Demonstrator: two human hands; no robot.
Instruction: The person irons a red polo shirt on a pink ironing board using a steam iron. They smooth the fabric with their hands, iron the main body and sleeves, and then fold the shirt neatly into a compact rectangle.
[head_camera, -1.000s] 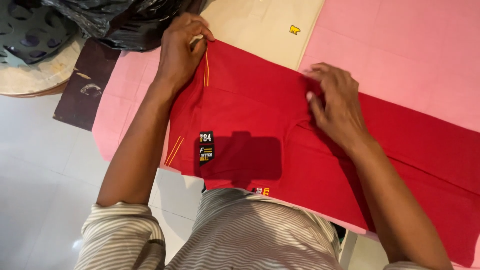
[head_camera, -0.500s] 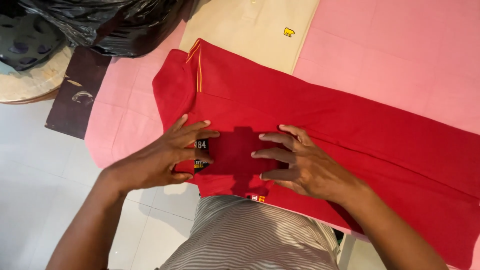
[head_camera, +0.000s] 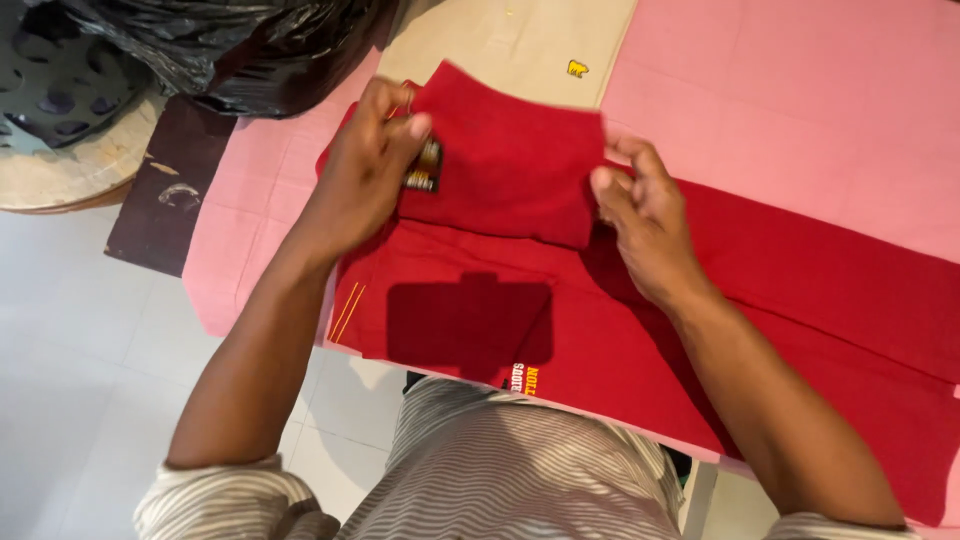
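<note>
Fingers of both hands, left hand (head_camera: 375, 165) and right hand (head_camera: 640, 215), pinch the folded red cotton garment (head_camera: 510, 170); an uneven pull could skew the fold.

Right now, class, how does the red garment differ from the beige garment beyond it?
The red garment is bright red and held by both hands; the beige garment is pale tan and untouched. The red garment has a flap lifted by the left hand and right hand; the beige one lies flat. Both rest on the pink cloth.
</note>
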